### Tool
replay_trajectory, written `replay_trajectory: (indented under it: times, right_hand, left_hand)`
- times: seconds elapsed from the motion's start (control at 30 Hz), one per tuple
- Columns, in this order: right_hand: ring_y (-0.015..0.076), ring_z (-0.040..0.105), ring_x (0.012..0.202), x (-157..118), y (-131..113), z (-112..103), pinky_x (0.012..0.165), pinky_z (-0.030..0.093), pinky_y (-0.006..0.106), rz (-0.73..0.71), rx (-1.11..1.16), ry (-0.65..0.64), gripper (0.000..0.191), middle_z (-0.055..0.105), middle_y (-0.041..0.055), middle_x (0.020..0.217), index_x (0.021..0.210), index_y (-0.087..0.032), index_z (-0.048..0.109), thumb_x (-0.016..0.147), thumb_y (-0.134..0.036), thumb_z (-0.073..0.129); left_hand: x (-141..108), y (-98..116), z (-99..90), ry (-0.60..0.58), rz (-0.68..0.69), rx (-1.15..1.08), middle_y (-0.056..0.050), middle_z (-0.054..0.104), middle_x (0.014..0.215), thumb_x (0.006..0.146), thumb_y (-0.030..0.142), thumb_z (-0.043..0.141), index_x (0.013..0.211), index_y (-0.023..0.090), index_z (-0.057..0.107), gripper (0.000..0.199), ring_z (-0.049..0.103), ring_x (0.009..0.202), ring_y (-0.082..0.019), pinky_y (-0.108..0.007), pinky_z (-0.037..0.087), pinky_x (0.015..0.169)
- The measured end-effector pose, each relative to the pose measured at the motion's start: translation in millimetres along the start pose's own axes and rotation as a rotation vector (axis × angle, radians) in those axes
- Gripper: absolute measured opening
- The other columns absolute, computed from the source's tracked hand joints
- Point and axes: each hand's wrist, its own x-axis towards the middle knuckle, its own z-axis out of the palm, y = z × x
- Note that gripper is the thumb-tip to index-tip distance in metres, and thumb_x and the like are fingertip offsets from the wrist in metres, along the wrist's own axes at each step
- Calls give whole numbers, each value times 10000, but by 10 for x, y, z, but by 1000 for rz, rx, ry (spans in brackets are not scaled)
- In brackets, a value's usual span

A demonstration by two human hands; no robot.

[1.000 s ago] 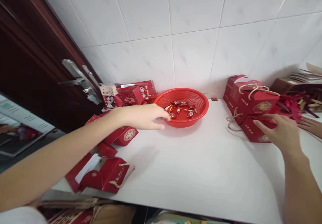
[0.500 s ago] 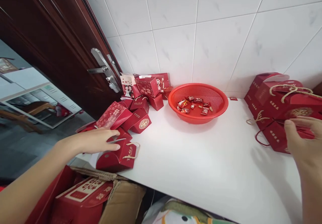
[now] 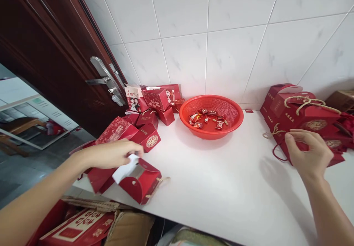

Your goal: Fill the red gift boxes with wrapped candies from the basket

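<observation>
A red gift box (image 3: 148,181) with raised lid flaps and a rope handle is tilted at the table's left front. My left hand (image 3: 117,153) is closed on the box's upper edge, beside its white inner flap (image 3: 126,169). Over the stack at right is my right hand (image 3: 311,153), thumb and forefinger drawn together in a loose pinch with nothing visible in them. Behind it stand red gift boxes (image 3: 298,115) with rope handles, and a dark red cord loop (image 3: 278,155) shows near its thumb. Whether it touches them I cannot tell.
A red plastic basket (image 3: 211,134) holds wrapped sweets and a few peanuts. More red boxes (image 3: 149,137) are heaped at left against the tiled wall. Below the white table's front edge is an open cardboard carton (image 3: 132,229) of red boxes. A dark door (image 3: 55,43) stands at left.
The box at my left hand has been pulled right and tipped, so its opening and white inner flap show. My right hand has shifted left, and its fingers have curled. The view has swung slightly right.
</observation>
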Motion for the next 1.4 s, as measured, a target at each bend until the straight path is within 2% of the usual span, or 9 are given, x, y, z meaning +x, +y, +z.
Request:
replay_trajectory:
  times: [0.17, 0.3, 0.4, 0.53, 0.7, 0.83, 1.03, 1.2, 1.4]
  right_hand:
    - [187, 660, 681, -153, -289, 106, 694, 541, 335, -32, 234, -271, 150, 710, 61, 833, 829, -219, 652, 876, -353, 605]
    - [171, 671, 732, -253, -715, 166, 747, 547, 319, -151, 480, -642, 149, 695, 53, 876, 1034, -216, 647, 934, -301, 576]
    - [159, 667, 805, -258, -1062, 193, 778, 543, 305, -293, 616, -928, 265, 672, 98, 1069, 1205, -224, 632, 985, -311, 511]
    - [149, 601, 659, -195, -1366, 243, 658, 488, 290, -466, 431, -1178, 322, 646, 80, 938, 1237, -235, 653, 1010, -360, 464]
    - [157, 586, 619, -113, -1391, 343, 608, 428, 271, -223, 342, -1246, 173, 671, 34, 777, 999, -211, 653, 961, -262, 492]
    - [174, 618, 694, -100, -1238, 412, 649, 444, 289, -8, 312, -1257, 167, 701, 42, 848, 963, -213, 607, 951, -232, 441]
    - [219, 633, 767, -136, -1267, 391, 679, 443, 322, -50, 110, -1313, 248, 677, 64, 939, 1113, -222, 532, 974, -419, 477]
    - [255, 636, 865, -218, -1449, 391, 731, 456, 363, -136, 16, -1187, 276, 654, 105, 1011, 939, -208, 519, 1006, -456, 419]
    - [256, 643, 881, -290, -1507, 422, 746, 458, 367, -120, -12, -1106, 180, 655, 87, 985, 909, -218, 520, 951, -389, 554]
  left_hand:
    - [505, 617, -268, 10, 377, -9, -23, 741, 996, 888, 155, 492, 983, 210, 733, 265, 650, 920, -169, -228, 440, 819]
    - [987, 1016, -330, -28, 581, 11, -22, 756, 1019, 895, 85, 489, 944, 197, 741, 280, 675, 927, -148, -203, 450, 796]
    - [1259, 1236, -302, 0, 667, 52, -32, 766, 1023, 903, 89, 509, 952, 190, 749, 265, 683, 933, -161, -221, 455, 800]
    - [1436, 1375, -206, 58, 713, 35, -27, 773, 1011, 900, 95, 530, 974, 196, 754, 257, 691, 926, -165, -234, 460, 810]
    - [1550, 1268, -60, 74, 693, -126, -35, 768, 1051, 918, 120, 502, 1032, 189, 746, 278, 677, 954, -158, -233, 464, 850]
    - [1651, 1120, -40, -36, 599, -239, -56, 752, 1036, 878, 160, 532, 1039, 157, 735, 259, 662, 909, -170, -227, 479, 759]
    - [1583, 1116, -62, -318, 404, -205, -68, 709, 907, 799, 475, 654, 1048, 148, 658, 411, 619, 648, -152, -233, 459, 554]
    - [1465, 1260, 33, -303, 281, 15, -91, 701, 727, 781, 609, 604, 1000, 131, 630, 525, 626, 602, -201, -259, 425, 497]
    - [1450, 1399, 106, -307, 299, 27, -93, 694, 683, 745, 477, 591, 825, 146, 638, 344, 617, 553, -204, -275, 431, 493]
